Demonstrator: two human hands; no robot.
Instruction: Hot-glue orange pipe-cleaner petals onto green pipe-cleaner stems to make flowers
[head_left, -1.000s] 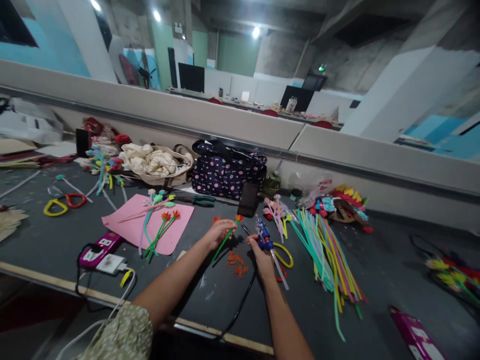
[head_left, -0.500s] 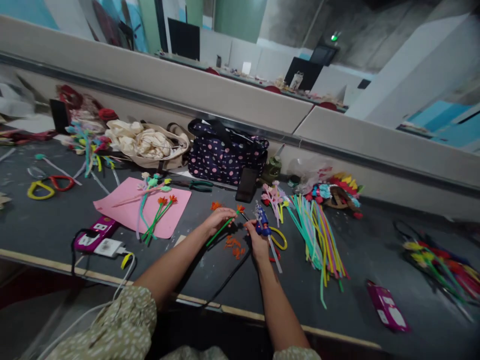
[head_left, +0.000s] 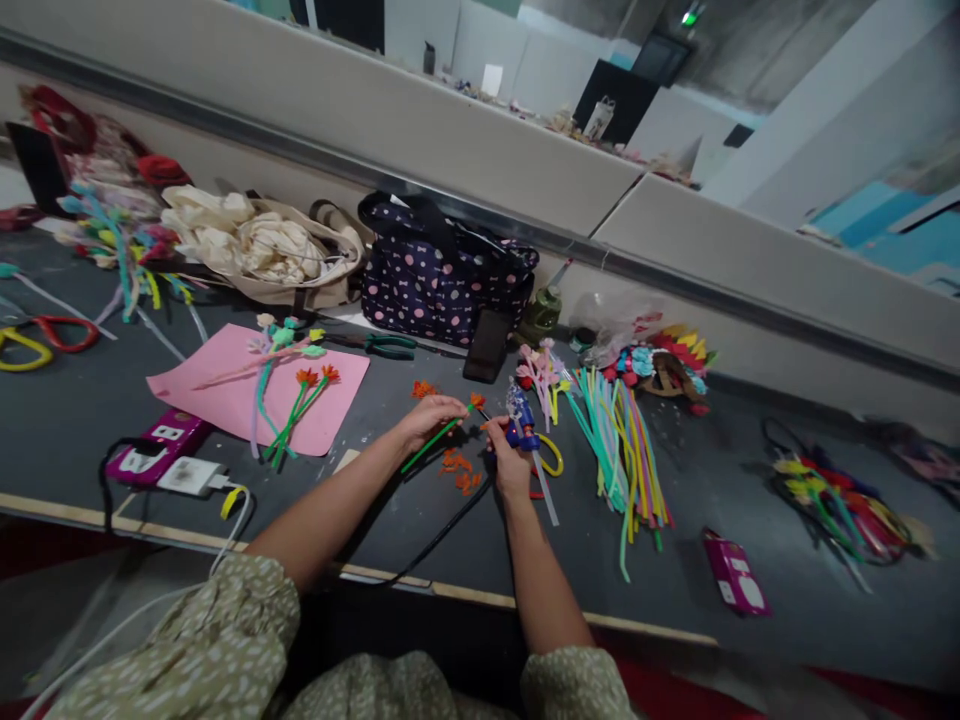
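Observation:
My left hand (head_left: 431, 420) pinches a green pipe-cleaner stem (head_left: 427, 446) just below an orange flower head (head_left: 477, 400). My right hand (head_left: 507, 458) is closed beside the flower at a blue glue gun (head_left: 523, 420). A clear glue stick (head_left: 547, 490) juts from the gun's back. My fingers hide the gun's handle. A thin dark tip shows between the right fingertips and the flower; I cannot make out what it belongs to. Loose orange pieces (head_left: 461, 470) lie below the hands, and another orange clump (head_left: 424, 388) lies behind the left one.
Scissors with yellow handles (head_left: 555, 455) lie partly hidden behind the gun. Pipe cleaners (head_left: 622, 450) are bundled to the right. On the left, finished flowers lie on pink paper (head_left: 337, 410). A phone (head_left: 487, 345) leans on a patterned bag (head_left: 431, 280). A black cord (head_left: 442, 535) crosses the table's front.
The view has shifted, so the table's things appear a little further left and higher. Both hands keep nearly the same pose around the flower.

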